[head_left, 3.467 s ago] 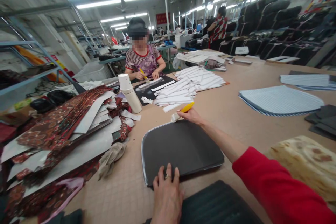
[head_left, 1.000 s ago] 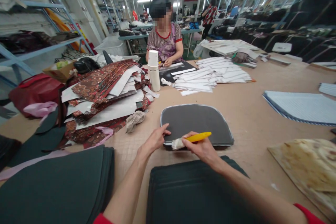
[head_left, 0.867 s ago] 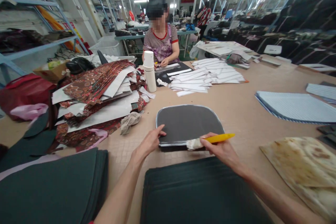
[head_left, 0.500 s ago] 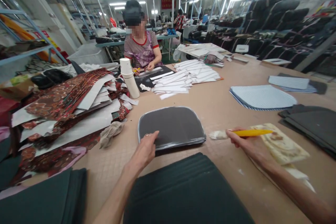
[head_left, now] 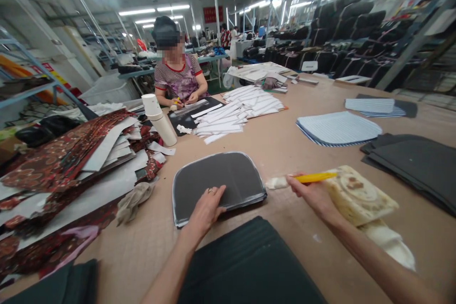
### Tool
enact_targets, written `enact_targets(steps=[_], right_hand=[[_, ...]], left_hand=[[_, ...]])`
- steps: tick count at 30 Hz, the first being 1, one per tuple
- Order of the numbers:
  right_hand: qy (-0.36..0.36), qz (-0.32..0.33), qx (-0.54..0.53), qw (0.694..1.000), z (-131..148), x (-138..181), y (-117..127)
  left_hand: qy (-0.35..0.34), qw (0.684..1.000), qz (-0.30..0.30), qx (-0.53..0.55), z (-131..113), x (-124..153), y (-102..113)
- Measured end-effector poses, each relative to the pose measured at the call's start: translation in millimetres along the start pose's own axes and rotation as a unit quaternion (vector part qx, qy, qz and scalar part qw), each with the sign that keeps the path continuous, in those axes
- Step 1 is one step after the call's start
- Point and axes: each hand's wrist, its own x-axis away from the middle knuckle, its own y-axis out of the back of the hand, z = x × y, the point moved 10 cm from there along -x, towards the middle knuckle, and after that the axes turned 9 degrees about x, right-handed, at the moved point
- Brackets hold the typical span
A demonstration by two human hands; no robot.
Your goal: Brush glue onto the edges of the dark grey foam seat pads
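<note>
I have both hands in view, well apart from each other. The left hand [head_left: 205, 205] lies palm down on the near part of a stack of dark grey, round-cornered panels [head_left: 213, 175], index finger extended, gripping nothing that I can see. The stack sits flat on the brown-covered table [head_left: 281, 232], in front of the body, with a whitish band along its edges.

The right hand [head_left: 310, 194] is closed around a yellow-handled brush [head_left: 316, 177], held roughly level, handle to the right. Its pale bristles are just beside the stack's right edge; I cannot tell whether they touch it.

Nearest the body I record a pile of dark green panels [head_left: 245, 270]. To the right, partly behind the right hand and forearm, lies a yellowish, brown-stained slab [head_left: 359, 190]; beyond it are blue-and-white striped panels [head_left: 338, 127] and more dark grey sheets [head_left: 420, 161]. To the left are a crumpled rag [head_left: 133, 203] and a heap of red-brown patterned material [head_left: 64, 152].

Across the table, a co-worker [head_left: 178, 78] in a striped top and purple apron works over a black board [head_left: 181, 118], beside a spread of white strips [head_left: 228, 116].
</note>
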Motion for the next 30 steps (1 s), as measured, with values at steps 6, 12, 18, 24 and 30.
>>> enact_targets(steps=[6,12,18,24,30], right_hand=[[0.066,-0.021,-0.026,0.997,33.7,-33.2,-17.3],[0.128,0.031,0.026,0.991,23.8,-5.2,-30.4],[0.154,0.019,0.065,0.986,23.0,21.0,-10.8],[0.178,0.022,0.020,0.984,50.0,-5.8,-34.1],[0.134,0.029,0.078,0.987,31.5,36.4,-15.6]], left_hand=[[-0.026,0.999,0.010,-0.029,-6.2,1.8,-2.7],[-0.015,0.998,0.010,-0.064,-9.8,-0.6,-4.2],[-0.011,0.997,0.033,-0.070,-12.2,-2.3,-6.2],[-0.018,0.995,0.052,-0.083,-15.5,-1.0,-5.7],[-0.023,0.997,0.035,-0.065,-15.8,0.4,-6.1]])
